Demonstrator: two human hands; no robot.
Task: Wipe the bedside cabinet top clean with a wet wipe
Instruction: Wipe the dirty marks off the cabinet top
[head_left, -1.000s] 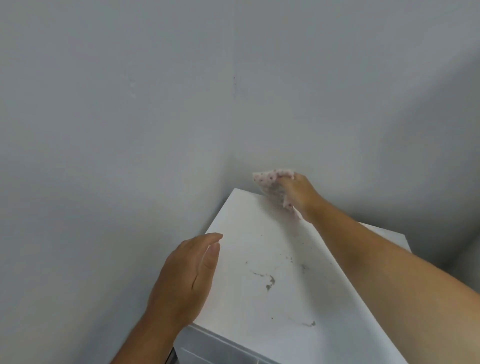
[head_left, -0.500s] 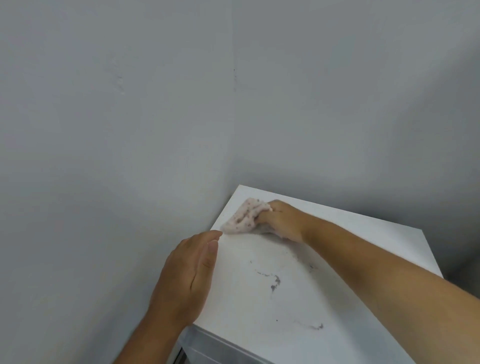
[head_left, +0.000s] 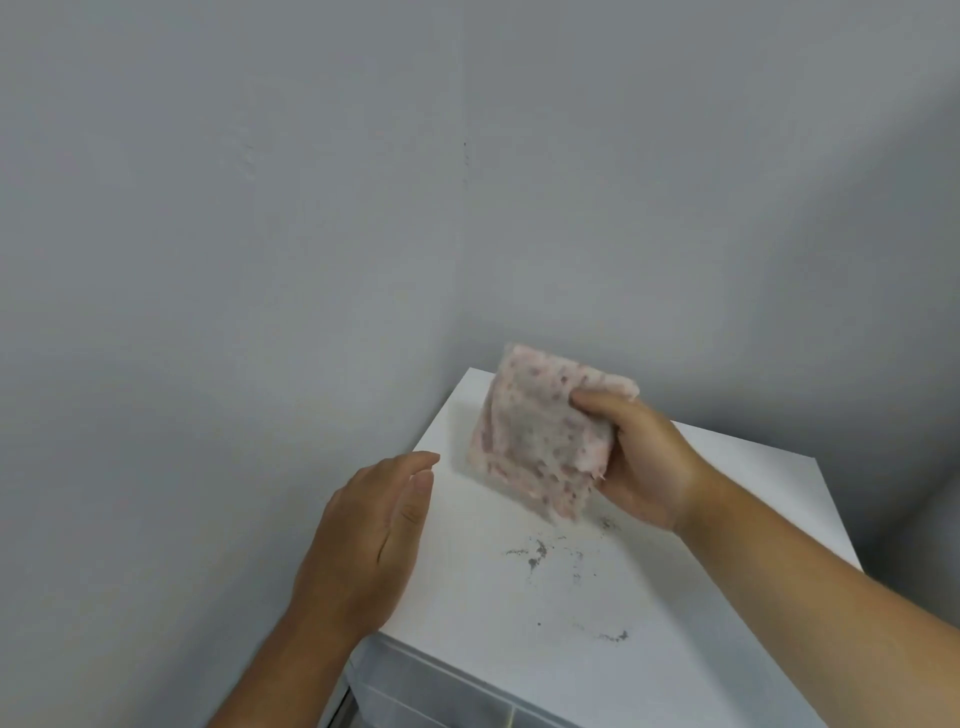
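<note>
Gripping a wet wipe (head_left: 540, 441) in the right hand (head_left: 641, 462), fingers curled shut around its right edge and thumb pressed across the front near the top corner. Holding that wipe lifted over the far half of the bedside cabinet top (head_left: 597, 623), sheet hanging roughly upright and slightly blurred, white with pinkish-red flecks, lower edge looking just clear of the surface though hard telling whether touching or not. Resting the left hand (head_left: 369, 545) on the left edge of the same white top, fingers extended and held together, palm turned inward toward the wipe, grasping nothing. Keeping the two hands apart, with the wipe between them and nearer the right one. Showing grey smudges (head_left: 535, 553) scattered on the top just below the wipe, and a second faint dark streak (head_left: 613, 635) nearer the front edge. Sitting in a corner, the cabinet tucked against plain grey walls (head_left: 234, 260) on the left and behind. Revealing a sliver of the cabinet's front face (head_left: 431, 691) under the top at the bottom of the view, too little visible for telling its layout.
</note>
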